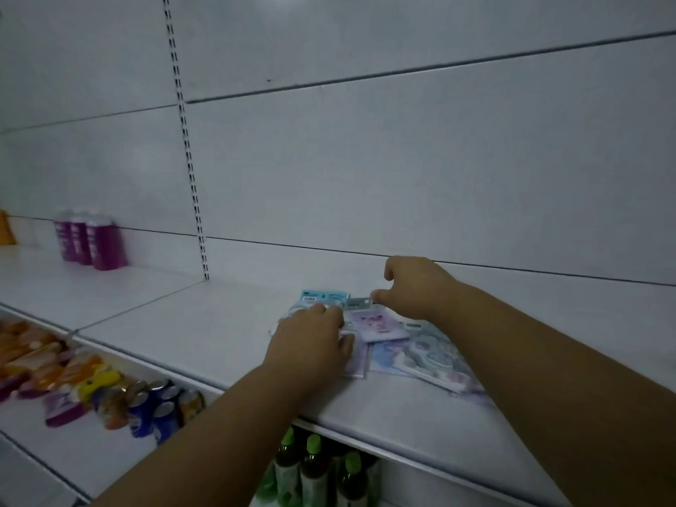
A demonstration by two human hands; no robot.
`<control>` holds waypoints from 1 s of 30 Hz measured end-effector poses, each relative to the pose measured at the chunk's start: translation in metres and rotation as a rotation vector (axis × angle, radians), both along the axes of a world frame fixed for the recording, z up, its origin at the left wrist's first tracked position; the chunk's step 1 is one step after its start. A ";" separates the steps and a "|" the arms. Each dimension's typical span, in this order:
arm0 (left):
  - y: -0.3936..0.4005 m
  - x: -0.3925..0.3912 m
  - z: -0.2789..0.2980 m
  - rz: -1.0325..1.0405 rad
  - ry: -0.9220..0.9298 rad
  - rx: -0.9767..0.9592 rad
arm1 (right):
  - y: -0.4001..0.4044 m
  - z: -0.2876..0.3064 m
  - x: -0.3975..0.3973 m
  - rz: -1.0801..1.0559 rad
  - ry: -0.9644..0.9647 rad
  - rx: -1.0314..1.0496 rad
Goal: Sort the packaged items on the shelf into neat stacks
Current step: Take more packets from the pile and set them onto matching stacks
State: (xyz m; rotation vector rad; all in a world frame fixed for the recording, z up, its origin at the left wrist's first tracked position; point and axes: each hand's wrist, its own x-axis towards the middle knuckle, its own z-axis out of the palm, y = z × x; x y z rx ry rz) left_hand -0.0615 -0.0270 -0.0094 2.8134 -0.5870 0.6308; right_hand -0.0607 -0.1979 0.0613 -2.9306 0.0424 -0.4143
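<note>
Head view shows both forearms reaching from the bottom of the frame to a loose spread of flat, plastic-wrapped pastel packaged items (387, 342) lying just right of centre on the white metal shelf (190, 323). Its fingers extended over the packets, the left hand (311, 338) lies palm-down on the left part of the spread, seemingly to pin it so nothing slides, with a blue-headed packet (323, 296) peeking out beyond the fingertips. Just above and right, the right hand (413, 287) hovers with fingers curled and thumb and forefinger closing on the grey header of a lilac printed packet (373, 322), probably to lift it clear for stacking; whether the pinch is firm I cannot tell through the blur. More packets fan out lower right, overlapping at odd angles and nearing the shelf's front edge, so little margin remains there. Bare shelf surface lies left of the spread and behind it up to the back panel. Purple bottles (89, 239) stand well apart at left.
</note>
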 end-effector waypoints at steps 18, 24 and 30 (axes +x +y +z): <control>0.057 0.090 -0.012 0.038 0.184 0.083 | 0.066 -0.040 0.023 -0.521 0.010 0.064; 0.056 0.102 -0.004 0.036 0.322 0.044 | 0.070 -0.016 0.008 -0.484 -0.359 0.189; 0.055 0.095 0.011 -0.092 0.248 -0.329 | 0.076 0.002 -0.004 -0.441 -0.558 0.362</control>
